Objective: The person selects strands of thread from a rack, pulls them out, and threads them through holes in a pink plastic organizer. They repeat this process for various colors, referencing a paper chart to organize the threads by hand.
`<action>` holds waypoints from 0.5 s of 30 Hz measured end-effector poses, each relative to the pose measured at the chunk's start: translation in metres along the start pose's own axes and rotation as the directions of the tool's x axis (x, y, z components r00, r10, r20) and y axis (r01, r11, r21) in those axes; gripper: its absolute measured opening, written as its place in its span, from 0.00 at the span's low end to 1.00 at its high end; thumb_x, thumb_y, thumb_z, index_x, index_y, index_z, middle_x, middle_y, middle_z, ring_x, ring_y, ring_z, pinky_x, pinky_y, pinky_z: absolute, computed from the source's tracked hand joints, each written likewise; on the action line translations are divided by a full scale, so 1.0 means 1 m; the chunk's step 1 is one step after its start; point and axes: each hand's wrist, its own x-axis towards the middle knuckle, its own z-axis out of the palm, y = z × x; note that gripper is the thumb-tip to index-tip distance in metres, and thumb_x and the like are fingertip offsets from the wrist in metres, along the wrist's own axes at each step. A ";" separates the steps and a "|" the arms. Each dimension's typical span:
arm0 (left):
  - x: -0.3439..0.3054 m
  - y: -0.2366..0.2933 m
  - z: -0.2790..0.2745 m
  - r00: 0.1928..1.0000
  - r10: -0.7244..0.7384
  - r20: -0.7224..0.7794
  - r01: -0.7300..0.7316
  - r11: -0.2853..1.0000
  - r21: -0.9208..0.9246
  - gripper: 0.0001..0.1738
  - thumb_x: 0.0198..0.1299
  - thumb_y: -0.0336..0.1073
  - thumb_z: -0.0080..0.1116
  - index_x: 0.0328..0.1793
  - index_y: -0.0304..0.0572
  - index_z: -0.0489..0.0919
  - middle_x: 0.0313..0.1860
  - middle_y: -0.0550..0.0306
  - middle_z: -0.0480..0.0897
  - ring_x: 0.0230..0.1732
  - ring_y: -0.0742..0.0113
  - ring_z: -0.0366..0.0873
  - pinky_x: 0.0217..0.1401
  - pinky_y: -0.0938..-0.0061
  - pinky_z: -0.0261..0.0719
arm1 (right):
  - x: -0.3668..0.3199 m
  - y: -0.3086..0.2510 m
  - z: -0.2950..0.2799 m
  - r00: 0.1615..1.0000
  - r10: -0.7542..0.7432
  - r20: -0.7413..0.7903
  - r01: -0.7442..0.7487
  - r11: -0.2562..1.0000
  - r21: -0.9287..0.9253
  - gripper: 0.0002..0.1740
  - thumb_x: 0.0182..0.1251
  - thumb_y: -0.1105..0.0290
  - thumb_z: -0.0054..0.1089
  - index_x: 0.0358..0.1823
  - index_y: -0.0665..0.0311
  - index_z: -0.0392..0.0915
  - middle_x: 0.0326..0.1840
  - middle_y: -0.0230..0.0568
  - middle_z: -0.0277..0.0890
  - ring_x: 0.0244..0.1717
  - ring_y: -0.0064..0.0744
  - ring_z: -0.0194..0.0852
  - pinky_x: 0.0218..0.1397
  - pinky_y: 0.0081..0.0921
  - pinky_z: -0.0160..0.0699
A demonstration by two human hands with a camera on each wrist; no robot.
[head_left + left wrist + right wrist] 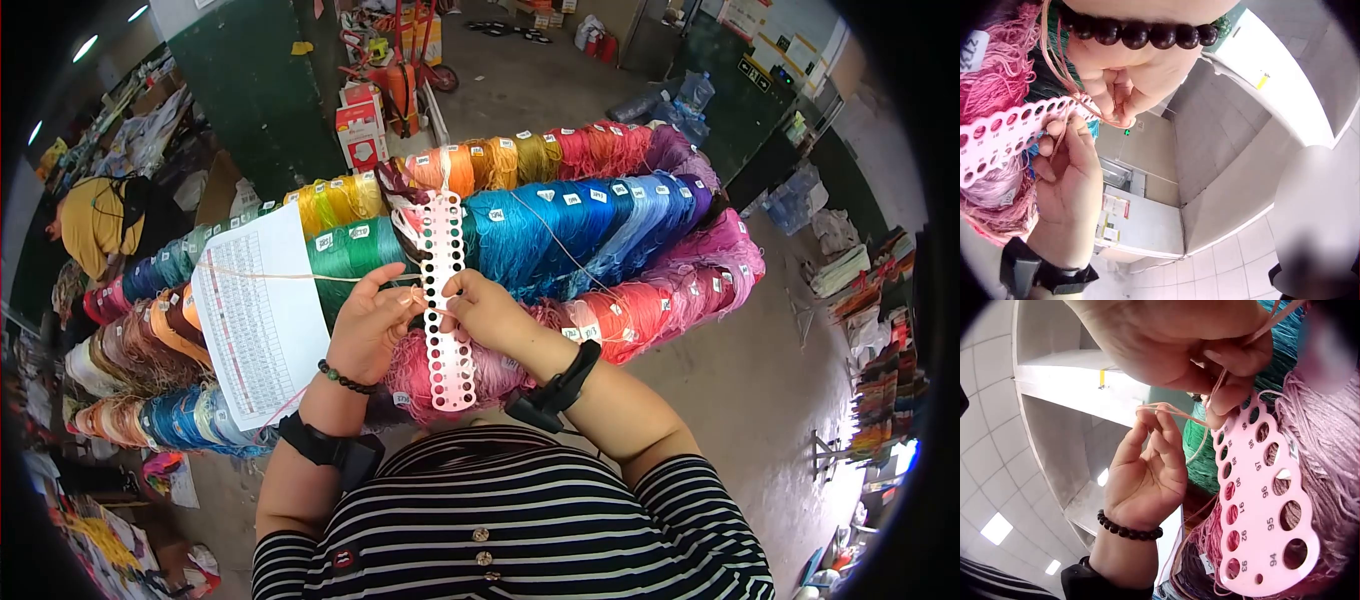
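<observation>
A long pink thread card (452, 385), with numbered holes down both edges, lies over the bundles of thread in front of the person. My left hand (372, 325), a beaded bracelet on its wrist, is just left of the card and pinches a loop of pale peach thread (1175, 412) between thumb and fingertips. My right hand (492, 315) bends over the card's right edge. Its fingers pinch the same peach thread at the holes, as the right wrist view shows. Dark and pale strands hang from the card's upper holes.
Rows of colour-sorted thread skeins (560, 235) with small white labels surround the card. A printed sheet (262, 330) covers the skeins at left. Behind stand red and white boxes (360, 130) and a hand truck. Another person in yellow (100, 225) bends at far left.
</observation>
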 end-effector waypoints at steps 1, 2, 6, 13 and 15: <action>0.000 0.000 0.001 1.000 -0.001 -0.008 0.001 1.000 0.017 0.26 0.64 0.26 0.55 0.67 0.36 0.61 0.46 0.50 0.83 0.43 0.72 0.82 0.34 0.89 0.76 | 0.000 0.000 0.000 1.000 0.002 0.001 -0.002 1.000 0.007 0.07 0.71 0.75 0.47 0.47 0.66 0.66 0.27 0.42 0.80 0.21 0.23 0.73 0.25 0.20 0.71; 0.000 0.000 0.002 1.000 -0.002 -0.015 0.003 0.999 0.035 0.27 0.63 0.26 0.56 0.67 0.35 0.62 0.46 0.50 0.83 0.42 0.73 0.81 0.34 0.88 0.75 | 0.000 0.000 0.000 1.000 0.004 0.002 -0.004 1.000 0.015 0.06 0.71 0.75 0.47 0.47 0.66 0.66 0.27 0.42 0.80 0.21 0.23 0.73 0.25 0.20 0.71; 0.004 -0.006 0.007 0.999 0.032 -0.016 -0.031 0.996 0.087 0.27 0.63 0.26 0.57 0.67 0.33 0.63 0.46 0.51 0.83 0.36 0.78 0.77 0.31 0.89 0.69 | 0.002 0.006 -0.001 1.000 0.004 0.007 -0.005 0.995 0.103 0.07 0.71 0.75 0.46 0.47 0.66 0.66 0.28 0.42 0.80 0.21 0.23 0.73 0.25 0.20 0.72; 0.003 -0.006 0.007 0.991 0.109 -0.076 -0.075 0.930 0.359 0.26 0.62 0.23 0.52 0.67 0.32 0.63 0.46 0.50 0.84 0.38 0.77 0.78 0.36 0.88 0.72 | -0.001 0.006 -0.002 1.000 0.004 0.028 -0.008 0.988 0.151 0.09 0.70 0.76 0.47 0.50 0.66 0.67 0.28 0.41 0.79 0.21 0.21 0.71 0.25 0.19 0.71; 0.008 -0.013 0.003 0.987 0.145 -0.068 -0.103 0.898 0.427 0.25 0.63 0.24 0.51 0.67 0.33 0.64 0.46 0.51 0.84 0.39 0.77 0.79 0.36 0.88 0.74 | -0.002 0.002 -0.002 0.999 -0.019 0.038 0.014 0.991 0.136 0.12 0.70 0.76 0.47 0.53 0.66 0.67 0.27 0.39 0.78 0.21 0.20 0.70 0.25 0.18 0.70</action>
